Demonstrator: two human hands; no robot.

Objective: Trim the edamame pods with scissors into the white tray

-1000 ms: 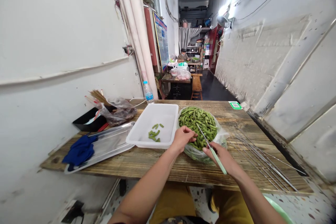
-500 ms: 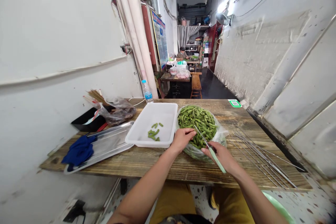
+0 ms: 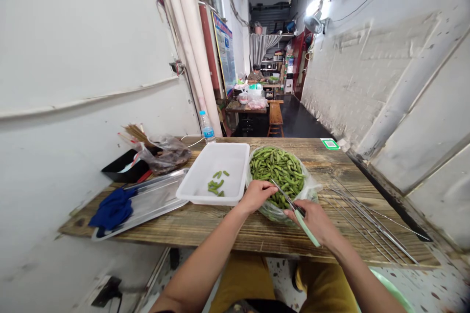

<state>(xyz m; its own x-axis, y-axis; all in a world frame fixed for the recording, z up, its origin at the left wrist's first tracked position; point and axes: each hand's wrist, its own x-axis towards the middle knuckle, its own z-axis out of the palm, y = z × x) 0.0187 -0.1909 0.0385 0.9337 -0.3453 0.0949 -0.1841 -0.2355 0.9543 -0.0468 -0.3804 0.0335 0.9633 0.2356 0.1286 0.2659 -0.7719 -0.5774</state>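
A clear plastic bag (image 3: 310,190) heaped with green bean pods (image 3: 278,169) sits mid-table. My left hand (image 3: 255,194) is closed in a pinch at the near edge of the heap, apparently on a pod. My right hand (image 3: 314,220) grips scissors with pale green handles (image 3: 299,214), the blades pointing up-left over the pods toward my left fingers. Left of the bag stands a white plastic tub (image 3: 213,176) with several trimmed pods (image 3: 217,186) in it.
A steel tray (image 3: 152,202) with a blue cloth (image 3: 112,209) lies at the left, behind it a black box and a bag of skewers (image 3: 161,152). Metal skewers (image 3: 367,220) lie on the right of the wooden table (image 3: 227,227). A water bottle (image 3: 207,128) stands at the back. A person sits far down the corridor.
My hands stay at the near edge of the pod heap; the scissors have shifted slightly toward my left fingers. The view has moved a little.
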